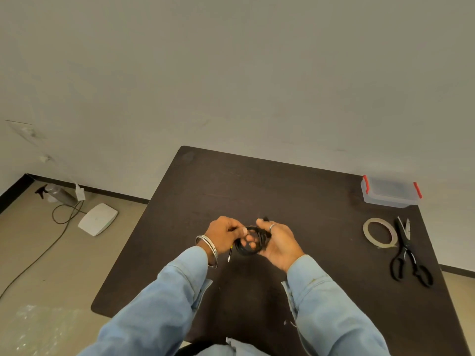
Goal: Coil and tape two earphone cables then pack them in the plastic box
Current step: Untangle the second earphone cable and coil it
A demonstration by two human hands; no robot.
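A black earphone cable [248, 249] is wound into a small coil above the middle of the dark table [321, 201]. My right hand [281, 244] cups the coil from the right. My left hand [223, 233] pinches its left side, and the plug end dangles just below that hand. A roll of clear tape [380, 232] lies flat at the right. The clear plastic box [390, 192] with red clips sits closed at the far right corner. Only one cable is visible.
Black-handled scissors [408, 253] lie just right of the tape roll, near the table's right edge. On the floor at the left are a white flat device [99, 219], a spray bottle [57, 193] and a trailing cord. A wall stands behind the table.
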